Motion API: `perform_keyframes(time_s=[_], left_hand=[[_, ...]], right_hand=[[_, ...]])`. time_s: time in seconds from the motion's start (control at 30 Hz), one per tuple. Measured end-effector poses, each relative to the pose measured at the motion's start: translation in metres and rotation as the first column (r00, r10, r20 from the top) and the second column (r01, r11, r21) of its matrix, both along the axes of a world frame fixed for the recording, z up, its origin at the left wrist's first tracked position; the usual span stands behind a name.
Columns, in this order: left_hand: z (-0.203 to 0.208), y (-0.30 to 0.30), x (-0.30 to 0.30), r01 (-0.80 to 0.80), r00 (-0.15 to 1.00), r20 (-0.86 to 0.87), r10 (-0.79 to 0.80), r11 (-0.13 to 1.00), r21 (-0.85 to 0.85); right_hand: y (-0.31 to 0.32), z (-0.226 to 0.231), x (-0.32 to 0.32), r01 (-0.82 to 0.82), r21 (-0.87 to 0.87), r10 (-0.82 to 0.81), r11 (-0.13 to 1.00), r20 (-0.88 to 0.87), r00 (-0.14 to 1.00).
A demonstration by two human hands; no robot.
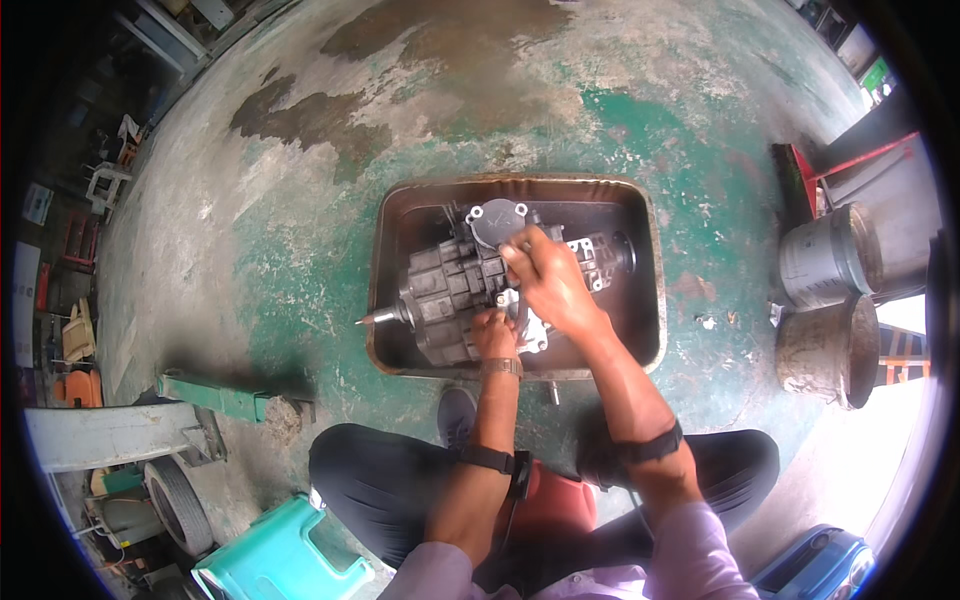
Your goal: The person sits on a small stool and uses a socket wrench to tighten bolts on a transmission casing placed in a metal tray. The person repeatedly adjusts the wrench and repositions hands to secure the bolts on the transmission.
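Note:
A grey metal gearbox [437,285] lies in a brown, oil-stained metal tray [657,290] on the floor between my feet. Its shaft [380,317] points left over the tray's rim. A round grey cover [498,222] with bolt lugs sits on its far side. My left hand [494,335] is closed at the near middle of the housing, fingertips bunched beside a small light metal part. Just above and right of it, my right hand [550,275] is closed in a fist over the gearbox. What either hand grips is hidden or too small to make out.
Two dirty metal buckets [828,350] stand at the right, near a red metal frame [865,168]. A turquoise plastic stool [275,555] and a tyre [180,507] are at lower left, below a green lift arm [215,395]. Dark wet patches [310,120] mark the far floor.

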State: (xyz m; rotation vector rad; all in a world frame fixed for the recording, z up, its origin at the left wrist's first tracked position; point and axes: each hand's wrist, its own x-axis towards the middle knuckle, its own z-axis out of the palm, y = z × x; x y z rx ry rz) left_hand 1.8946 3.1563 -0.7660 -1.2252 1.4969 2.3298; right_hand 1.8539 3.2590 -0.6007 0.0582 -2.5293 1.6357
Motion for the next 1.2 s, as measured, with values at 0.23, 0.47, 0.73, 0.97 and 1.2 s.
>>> perform_keyframes(time_s=[0.23, 0.47, 0.73, 0.97, 1.2], left_hand=[[-0.011, -0.008, 0.053, 0.178, 0.982, 0.008, -0.187, 0.921, -0.346], [0.023, -0.005, 0.041, 0.482, 0.874, -0.101, -0.476, 0.875, 0.041], [0.022, -0.010, -0.012, 0.549, 0.772, -0.303, -0.559, 0.827, -0.125], [0.015, -0.012, -0.022, 0.653, 0.643, -0.173, -0.746, 0.653, -0.384], [0.020, 0.002, -0.031, 0.677, 0.531, 0.062, -0.845, 0.380, -0.630]], right_hand=[[0.048, -0.039, 0.092, 0.625, -0.497, -0.485, 0.602, 0.395, 0.781], [0.094, -0.100, 0.139, 0.770, -0.637, -0.536, -0.032, 0.661, 0.525], [0.055, -0.145, 0.157, 0.694, -0.599, -0.235, -0.400, 0.799, 0.554], [0.029, -0.174, 0.174, 0.694, -0.501, -0.070, -0.516, 0.833, 0.549], [0.007, -0.191, 0.190, 0.665, -0.504, 0.041, -0.551, 0.780, 0.625]])
